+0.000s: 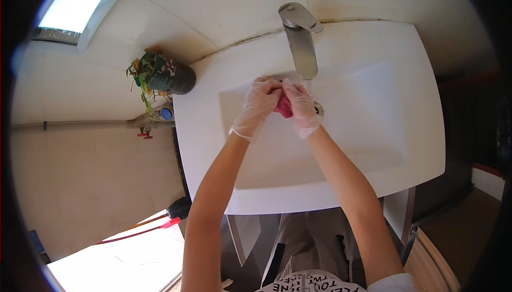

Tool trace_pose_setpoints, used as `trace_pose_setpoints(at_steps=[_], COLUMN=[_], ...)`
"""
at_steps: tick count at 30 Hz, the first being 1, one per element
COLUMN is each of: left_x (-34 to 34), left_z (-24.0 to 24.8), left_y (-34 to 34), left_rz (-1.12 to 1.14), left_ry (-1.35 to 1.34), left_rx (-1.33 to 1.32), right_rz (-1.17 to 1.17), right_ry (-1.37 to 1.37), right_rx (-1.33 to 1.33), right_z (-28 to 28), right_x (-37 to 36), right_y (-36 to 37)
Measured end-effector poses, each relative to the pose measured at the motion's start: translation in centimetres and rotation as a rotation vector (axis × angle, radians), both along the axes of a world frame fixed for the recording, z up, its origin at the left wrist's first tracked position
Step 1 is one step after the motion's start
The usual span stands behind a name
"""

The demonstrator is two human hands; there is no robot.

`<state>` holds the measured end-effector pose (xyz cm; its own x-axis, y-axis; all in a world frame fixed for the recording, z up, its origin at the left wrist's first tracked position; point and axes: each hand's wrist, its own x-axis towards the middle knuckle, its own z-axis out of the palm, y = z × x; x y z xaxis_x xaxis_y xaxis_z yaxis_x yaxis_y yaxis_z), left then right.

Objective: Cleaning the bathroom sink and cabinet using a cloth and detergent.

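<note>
Head view: my left hand (pixel 258 105) and right hand (pixel 302 108), both in thin translucent gloves, are together, closed from either side on a soft red item (pixel 284 108), which sits between them below the tap (pixel 301 44), over the bowl of a white washbasin (pixel 197 121). The chief hazard, in my judgement, is slippage: smooth glove film gives poor friction, especially if wet, so the item could drop from my fingers into the bowl. A second risk lies just beside my right hand at the drain (pixel 319 109), whose opening could be covered if the item fell there. Loose glove cuffs could also admit water, and raising my knuckles carelessly could bring them against the spout. Whether water is flowing I cannot tell for certain. Surrounding features: the basin's broad, glossy rim meets a pale panelled wall (pixel 256 4) along a darkened seam; a potted plant (pixel 170 76) appears to stand at the rear left corner, where a stray elbow could tip it. Farther left are a pipe valve (pixel 144 133) with a red handle and, above, a bright window (pixel 72 9); beneath the front edge hangs a cabinet door (pixel 397 212).
</note>
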<state>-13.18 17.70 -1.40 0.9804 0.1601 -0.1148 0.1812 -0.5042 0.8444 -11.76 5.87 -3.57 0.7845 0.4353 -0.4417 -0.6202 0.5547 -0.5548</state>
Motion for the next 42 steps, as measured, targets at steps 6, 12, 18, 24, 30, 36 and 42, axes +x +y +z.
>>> trace_pose_setpoints(at_steps=[6,12,18,24,30,36,42], left_x=[-3.2,-5.6,-7.1,-8.0,-8.2,-9.0,-8.5], left_z=[4.2,4.1,2.1,1.5,1.2,3.4,3.0], left_y=[5.8,6.2,4.7,2.7,-1.7,-3.6,-4.0], left_rz=[0.3,0.255,0.23,0.137,-0.148,-0.256,-0.258], left_ry=[0.138,0.064,0.169,0.246,0.554,0.793,0.799], left_rx=[0.048,0.032,-0.04,-0.07,-0.093,-0.202,-0.223], right_rz=[0.041,0.655,1.384,1.778,1.484,1.459,1.626], right_ry=[-0.565,-1.173,-1.439,-1.146,-1.2,-0.804,-1.024], right_rx=[-0.59,-0.882,-0.968,-1.305,-1.556,-0.958,-0.914], right_z=[-3.4,-2.1,-1.8,-1.4,2.2,5.8,0.6], right_x=[-3.6,-7.1,-9.0,-3.2,1.0,0.9,-3.0], right_y=[8.7,6.4,-1.7,-11.3,-15.5,-17.9,-14.3])
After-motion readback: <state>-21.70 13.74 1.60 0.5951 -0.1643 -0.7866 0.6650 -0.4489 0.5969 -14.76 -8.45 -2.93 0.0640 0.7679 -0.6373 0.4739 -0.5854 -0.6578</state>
